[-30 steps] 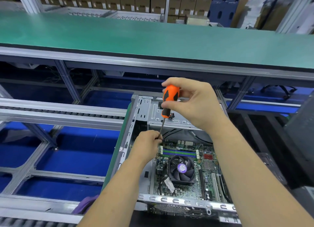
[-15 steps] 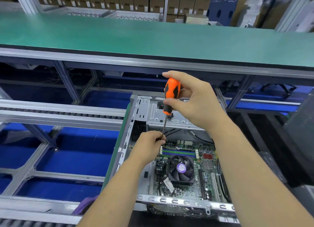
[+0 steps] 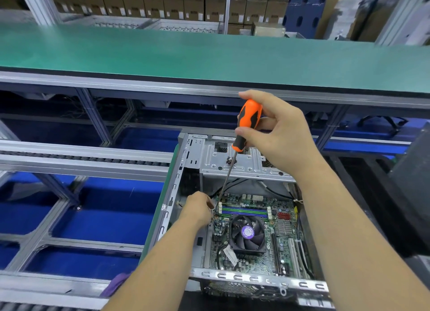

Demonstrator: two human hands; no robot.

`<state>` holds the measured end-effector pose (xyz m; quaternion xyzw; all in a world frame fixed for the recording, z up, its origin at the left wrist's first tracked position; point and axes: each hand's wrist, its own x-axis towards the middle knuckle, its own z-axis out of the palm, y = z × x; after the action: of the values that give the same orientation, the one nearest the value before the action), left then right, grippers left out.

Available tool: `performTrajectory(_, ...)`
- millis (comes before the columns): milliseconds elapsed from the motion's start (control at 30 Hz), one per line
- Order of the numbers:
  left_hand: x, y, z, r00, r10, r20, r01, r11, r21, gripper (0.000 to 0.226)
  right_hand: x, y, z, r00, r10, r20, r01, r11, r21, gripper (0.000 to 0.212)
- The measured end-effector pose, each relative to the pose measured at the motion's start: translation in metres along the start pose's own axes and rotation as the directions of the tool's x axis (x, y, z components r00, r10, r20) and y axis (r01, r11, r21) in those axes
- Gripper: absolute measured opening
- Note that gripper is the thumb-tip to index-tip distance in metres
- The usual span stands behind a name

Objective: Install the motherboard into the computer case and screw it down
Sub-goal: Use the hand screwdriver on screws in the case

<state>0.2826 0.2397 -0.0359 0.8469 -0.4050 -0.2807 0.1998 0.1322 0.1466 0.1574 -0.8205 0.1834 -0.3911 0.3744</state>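
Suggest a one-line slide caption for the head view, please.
Right hand grips an orange screwdriver while the left hand steadies its tip at the motherboard inside the case.

Right hand (image 3: 279,134) grips the orange/black screwdriver (image 3: 246,124) handle, shaft angled down to the mobo (image 3: 274,248) top-left corner. Left hand (image 3: 197,208) pinches near the tip inside the open case (image 3: 186,171). CPU fan (image 3: 247,232) sits mid-board, green bench (image 3: 162,52) behind.

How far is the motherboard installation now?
Done: the motherboard lies inside the case. In hand: the right hand holds the screwdriver, its tip at the board's far left corner, where the left hand steadies it. Left: whether other screws are in cannot be told.
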Motion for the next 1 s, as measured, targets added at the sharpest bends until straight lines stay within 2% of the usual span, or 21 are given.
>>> performTrajectory(200,0.004,-0.002,0.007,1.0,0.002,-0.019,-0.004,0.995,-0.099,0.014,-0.001,0.001,-0.006,1.0,-0.008,-0.015,0.009,1.0,0.01,0.057)
performTrajectory(367,0.008,-0.005,0.012,1.0,0.023,-0.015,-0.024,0.998,-0.057,0.02,0.0,0.001,-0.007,1.0,0.002,-0.025,-0.001,0.999,0.037,0.055)
performTrajectory(500,0.01,-0.009,0.016,1.0,0.015,-0.024,-0.015,1.0,-0.016,0.015,0.001,0.0,-0.009,1.0,0.004,-0.021,-0.003,0.999,0.044,0.055)
performTrajectory(700,0.014,-0.008,0.018,1.0,0.007,-0.019,-0.008,0.999,-0.041,0.005,0.002,-0.001,-0.011,1.0,0.0,-0.014,0.0,0.999,0.037,0.053)
performTrajectory(1000,0.015,-0.009,0.018,0.998,0.025,-0.064,-0.029,0.998,-0.058,0.012,0.003,-0.002,-0.014,0.999,-0.022,-0.038,0.022,1.0,-0.004,0.052)
